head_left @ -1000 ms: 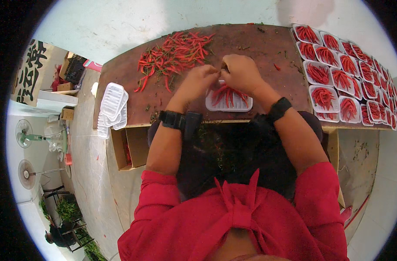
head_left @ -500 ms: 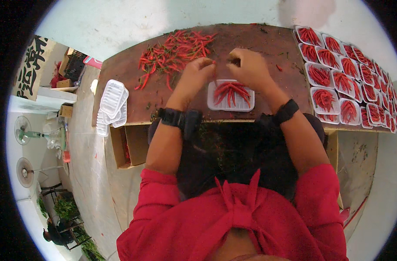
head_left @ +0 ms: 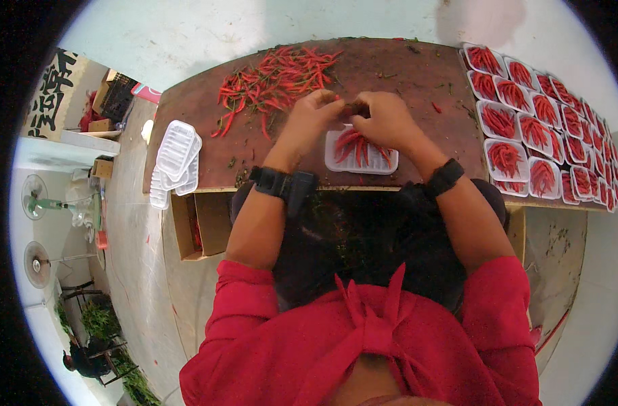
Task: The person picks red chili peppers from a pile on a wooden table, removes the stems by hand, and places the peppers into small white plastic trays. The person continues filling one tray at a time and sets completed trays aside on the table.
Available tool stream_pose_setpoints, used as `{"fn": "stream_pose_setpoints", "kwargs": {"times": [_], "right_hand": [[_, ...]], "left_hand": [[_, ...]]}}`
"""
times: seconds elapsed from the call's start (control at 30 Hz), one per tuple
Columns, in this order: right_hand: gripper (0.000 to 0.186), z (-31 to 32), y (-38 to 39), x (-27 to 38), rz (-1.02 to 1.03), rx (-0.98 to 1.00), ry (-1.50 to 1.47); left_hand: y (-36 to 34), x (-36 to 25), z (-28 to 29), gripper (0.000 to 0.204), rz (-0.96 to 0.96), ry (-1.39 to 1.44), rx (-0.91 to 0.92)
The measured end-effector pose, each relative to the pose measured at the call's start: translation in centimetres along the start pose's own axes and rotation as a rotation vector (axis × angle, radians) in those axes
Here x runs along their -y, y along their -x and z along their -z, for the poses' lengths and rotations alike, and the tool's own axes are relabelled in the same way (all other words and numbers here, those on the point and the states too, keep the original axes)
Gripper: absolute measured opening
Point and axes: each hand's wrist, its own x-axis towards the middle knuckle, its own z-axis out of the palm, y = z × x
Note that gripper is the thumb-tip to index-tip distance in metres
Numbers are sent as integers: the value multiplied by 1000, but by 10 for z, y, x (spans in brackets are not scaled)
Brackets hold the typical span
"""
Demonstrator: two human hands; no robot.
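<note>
My left hand (head_left: 311, 116) pinches a red chili pepper (head_left: 336, 98), of which only a bit shows at the fingertips. Right beside it, with fingers curled, is my right hand (head_left: 384, 120); whatever it grips is hidden. The two hands almost meet above the far edge of a white plastic tray (head_left: 360, 169). A bunch of red chilies (head_left: 363, 149) lies fanned in that tray, partly covered by my right hand. Farther left on the brown table (head_left: 200, 101) spreads a loose pile of red chilies (head_left: 271, 78) with green stems.
Stacked white trays (head_left: 177, 152) sit at the table's left edge. Rows of chili-filled trays (head_left: 505, 155) cover the right end. Stem scraps and a single chili (head_left: 437, 107) dot the tabletop. Below stands a cardboard box (head_left: 214, 227). A person (head_left: 85, 358) sits far off at lower left.
My right hand has come left and down toward my left hand, closing the gap between them. The chili that hung below my left fingers is now mostly hidden.
</note>
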Motion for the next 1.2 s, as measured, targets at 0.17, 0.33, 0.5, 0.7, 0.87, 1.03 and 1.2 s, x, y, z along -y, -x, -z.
{"fn": "stream_pose_setpoints", "kwargs": {"times": [0.17,0.33,0.5,0.7,0.87,1.03,1.2], "right_hand": [[26,12,0,3,-158,177,-129],[31,23,7,10,-142,229,-134],[39,25,18,9,-163,166,-71],[33,15,27,0,-141,140,63],[30,13,30,2,-209,215,116],[29,11,31,-2,-268,265,231],[24,-2,28,-17,-259,273,329]], "left_hand": [[3,-3,0,25,-59,-111,-2],[-1,4,5,27,-59,-202,96],[-3,13,0,26,-35,-167,150],[-8,22,-4,25,-26,-249,177],[-10,31,-2,28,-135,-403,202],[-13,34,2,29,-193,-585,48],[-16,42,5,31,-322,-754,26]]}}
